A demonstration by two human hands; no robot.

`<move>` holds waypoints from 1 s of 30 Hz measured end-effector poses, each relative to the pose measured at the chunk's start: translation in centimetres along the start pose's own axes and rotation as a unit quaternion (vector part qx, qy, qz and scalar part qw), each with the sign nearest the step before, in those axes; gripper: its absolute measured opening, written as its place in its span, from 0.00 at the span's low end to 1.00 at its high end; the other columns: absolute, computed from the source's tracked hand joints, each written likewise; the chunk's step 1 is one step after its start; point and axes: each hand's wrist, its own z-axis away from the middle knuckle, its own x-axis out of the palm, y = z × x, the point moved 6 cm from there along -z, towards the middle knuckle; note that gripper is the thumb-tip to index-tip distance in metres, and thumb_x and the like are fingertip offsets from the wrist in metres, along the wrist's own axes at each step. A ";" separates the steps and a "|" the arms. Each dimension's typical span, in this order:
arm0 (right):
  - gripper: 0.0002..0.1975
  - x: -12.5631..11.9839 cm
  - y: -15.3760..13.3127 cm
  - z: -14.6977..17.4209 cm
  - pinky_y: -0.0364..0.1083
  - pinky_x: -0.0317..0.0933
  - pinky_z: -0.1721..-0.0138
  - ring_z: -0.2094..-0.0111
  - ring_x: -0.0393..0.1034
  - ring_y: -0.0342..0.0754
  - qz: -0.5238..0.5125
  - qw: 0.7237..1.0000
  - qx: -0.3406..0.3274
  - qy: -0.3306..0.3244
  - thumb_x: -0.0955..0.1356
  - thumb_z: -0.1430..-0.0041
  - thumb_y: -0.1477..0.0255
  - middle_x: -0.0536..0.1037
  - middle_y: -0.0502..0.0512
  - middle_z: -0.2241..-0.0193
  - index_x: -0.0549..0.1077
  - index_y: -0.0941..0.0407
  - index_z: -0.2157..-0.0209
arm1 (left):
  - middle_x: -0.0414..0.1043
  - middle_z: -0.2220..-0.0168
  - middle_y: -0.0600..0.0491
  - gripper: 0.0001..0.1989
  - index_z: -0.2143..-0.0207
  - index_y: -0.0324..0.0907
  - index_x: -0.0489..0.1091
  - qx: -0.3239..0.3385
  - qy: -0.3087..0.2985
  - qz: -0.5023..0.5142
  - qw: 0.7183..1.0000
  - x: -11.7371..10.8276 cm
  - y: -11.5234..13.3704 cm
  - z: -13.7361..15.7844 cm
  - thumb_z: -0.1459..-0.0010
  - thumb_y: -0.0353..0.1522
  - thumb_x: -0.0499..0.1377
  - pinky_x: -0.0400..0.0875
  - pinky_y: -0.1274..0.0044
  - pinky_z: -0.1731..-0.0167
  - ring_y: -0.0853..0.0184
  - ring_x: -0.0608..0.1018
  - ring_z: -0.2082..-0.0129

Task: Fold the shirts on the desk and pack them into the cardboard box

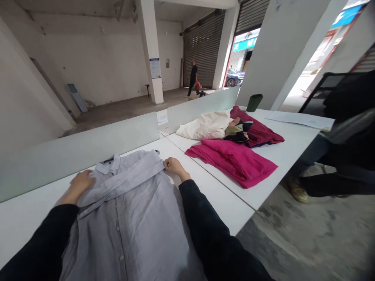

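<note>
A grey button-up shirt (pixel 140 218) lies front up on the white table, its collar (pixel 107 166) toward the glass divider. One sleeve (pixel 131 181) is laid across the chest, its cuff pointing right. My right hand (pixel 175 167) pinches the cuff end of that sleeve near the shirt's right shoulder. On the other side, my left hand (pixel 81 183) rests at the left shoulder, with its fingers on the fabric; its fingertips are partly hidden, so I cannot tell whether they grip the cloth.
A folded magenta garment (pixel 234 162), a white cloth (pixel 205 125) and a dark red garment (pixel 263 130) lie to the right. A dark cup (pixel 254 102) and papers (pixel 301 120) are beyond them. A frosted divider (pixel 79 148) edges the table. Someone sits at right; another person (pixel 192 78) is far back.
</note>
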 end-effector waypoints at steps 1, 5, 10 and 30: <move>0.07 0.0 0.0 0.0 0.40 0.52 0.68 0.72 0.61 0.42 -0.002 1.000 -0.001 -0.007 0.64 0.60 0.82 0.70 0.48 0.75 0.68 0.57 0.79 | 0.77 0.55 0.38 0.17 0.57 0.36 0.73 0.022 -0.010 0.004 1.000 0.6 1.9 -1.0 0.51 0.32 0.58 0.70 0.63 0.53 0.50 0.77 0.51; 0.07 0.4 0.2 -0.1 0.39 0.53 0.68 0.73 0.62 0.41 -0.013 0.999 -0.011 -0.034 0.64 0.60 0.83 0.70 0.47 0.75 0.69 0.57 0.78 | 0.75 0.50 0.45 0.17 0.56 0.39 0.75 0.119 -0.057 0.050 0.990 4.8 11.2 -4.2 0.45 0.36 0.55 0.65 0.74 0.47 0.59 0.75 0.48; 0.09 0.8 0.2 -0.2 0.38 0.55 0.67 0.72 0.63 0.41 -0.017 0.998 -0.019 -0.049 0.62 0.60 0.84 0.71 0.48 0.74 0.69 0.57 0.78 | 0.76 0.51 0.45 0.18 0.58 0.40 0.76 0.177 -0.088 0.097 0.975 10.4 20.8 -6.6 0.39 0.39 0.50 0.65 0.74 0.50 0.60 0.75 0.49; 0.07 0.8 0.3 0.2 0.39 0.52 0.72 0.75 0.63 0.41 -0.021 0.995 0.024 -0.093 0.64 0.58 0.80 0.72 0.48 0.79 0.71 0.57 0.79 | 0.75 0.58 0.48 0.13 0.60 0.38 0.72 0.184 -0.087 0.164 0.965 16.2 25.4 -10.4 0.37 0.38 0.54 0.68 0.64 0.52 0.63 0.75 0.55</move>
